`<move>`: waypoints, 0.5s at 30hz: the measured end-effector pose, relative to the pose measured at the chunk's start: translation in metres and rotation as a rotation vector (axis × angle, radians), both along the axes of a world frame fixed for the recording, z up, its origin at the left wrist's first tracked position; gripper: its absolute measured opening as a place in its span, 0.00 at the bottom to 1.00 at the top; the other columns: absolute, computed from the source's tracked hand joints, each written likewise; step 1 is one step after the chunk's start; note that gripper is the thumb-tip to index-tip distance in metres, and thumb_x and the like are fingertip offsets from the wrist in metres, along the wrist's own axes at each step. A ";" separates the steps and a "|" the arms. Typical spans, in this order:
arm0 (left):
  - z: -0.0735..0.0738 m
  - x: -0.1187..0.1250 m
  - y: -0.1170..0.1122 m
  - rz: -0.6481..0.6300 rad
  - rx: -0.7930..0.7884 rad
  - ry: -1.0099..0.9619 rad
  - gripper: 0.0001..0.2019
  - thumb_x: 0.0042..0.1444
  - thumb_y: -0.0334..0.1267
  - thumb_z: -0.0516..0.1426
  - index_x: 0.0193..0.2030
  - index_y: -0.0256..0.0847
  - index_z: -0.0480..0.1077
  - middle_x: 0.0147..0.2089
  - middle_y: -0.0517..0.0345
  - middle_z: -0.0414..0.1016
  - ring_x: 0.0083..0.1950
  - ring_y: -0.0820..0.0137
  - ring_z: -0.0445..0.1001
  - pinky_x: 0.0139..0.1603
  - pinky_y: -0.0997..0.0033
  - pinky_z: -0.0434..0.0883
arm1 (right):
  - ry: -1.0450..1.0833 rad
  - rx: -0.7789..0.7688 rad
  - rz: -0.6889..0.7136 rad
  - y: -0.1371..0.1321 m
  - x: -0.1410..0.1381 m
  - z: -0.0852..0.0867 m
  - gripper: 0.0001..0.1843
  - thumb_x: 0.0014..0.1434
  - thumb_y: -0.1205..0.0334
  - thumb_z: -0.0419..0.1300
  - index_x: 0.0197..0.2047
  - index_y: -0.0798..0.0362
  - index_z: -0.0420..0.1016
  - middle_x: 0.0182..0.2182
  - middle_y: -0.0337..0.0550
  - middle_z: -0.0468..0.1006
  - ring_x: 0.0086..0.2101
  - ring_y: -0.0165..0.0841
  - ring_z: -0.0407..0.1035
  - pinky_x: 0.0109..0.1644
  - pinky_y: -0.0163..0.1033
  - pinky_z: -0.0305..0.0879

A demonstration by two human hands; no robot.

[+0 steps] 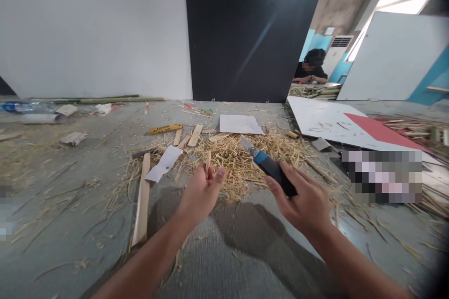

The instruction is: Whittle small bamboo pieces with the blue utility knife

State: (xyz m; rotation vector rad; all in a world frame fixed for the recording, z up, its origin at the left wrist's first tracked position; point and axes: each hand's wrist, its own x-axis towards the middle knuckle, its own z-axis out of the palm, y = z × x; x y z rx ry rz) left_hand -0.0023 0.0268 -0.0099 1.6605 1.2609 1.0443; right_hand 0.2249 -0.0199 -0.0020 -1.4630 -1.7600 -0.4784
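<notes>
My left hand (201,191) is closed around a short, thin strip of pale wood or bamboo (208,160), whose tip sticks up above the fingers. In my right hand (303,196) is a utility knife (271,168) with a black and blue handle. Its blade points up and to the left, apart from the strip. Beneath and beyond both hands spreads a heap of straw-coloured shavings (252,161). Left of my left hand lie a crumpled piece of white paper (164,162) and a long flat wooden slat (142,201).
A white sheet (240,124) and a yellow marked strip (165,129) lie behind the shavings. White and black panels (245,46) stand at the back. At far left is a plastic bottle (21,106). Another person (312,67) sits behind, beside bundled sticks (312,90).
</notes>
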 end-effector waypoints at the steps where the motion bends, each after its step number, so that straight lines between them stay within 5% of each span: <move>1: -0.001 0.001 -0.001 -0.064 -0.048 -0.063 0.22 0.59 0.60 0.50 0.32 0.43 0.54 0.22 0.69 0.56 0.21 0.77 0.57 0.23 0.76 0.56 | -0.009 -0.021 0.049 0.000 0.000 -0.001 0.21 0.62 0.51 0.57 0.53 0.54 0.72 0.43 0.53 0.80 0.36 0.42 0.77 0.35 0.42 0.71; 7: -0.005 0.006 -0.010 -0.314 -0.300 -0.136 0.23 0.58 0.64 0.48 0.42 0.45 0.51 0.17 0.74 0.57 0.13 0.76 0.57 0.13 0.77 0.59 | -0.159 -0.228 0.302 -0.001 -0.005 -0.001 0.22 0.62 0.51 0.57 0.54 0.53 0.71 0.37 0.47 0.80 0.32 0.37 0.76 0.33 0.39 0.69; 15: 0.003 0.006 -0.012 -0.271 -0.283 -0.269 0.22 0.53 0.57 0.59 0.38 0.43 0.57 0.21 0.72 0.56 0.19 0.79 0.56 0.20 0.79 0.54 | -0.150 -0.315 0.393 -0.001 -0.001 0.002 0.23 0.62 0.49 0.56 0.56 0.53 0.71 0.37 0.48 0.79 0.32 0.34 0.75 0.34 0.37 0.67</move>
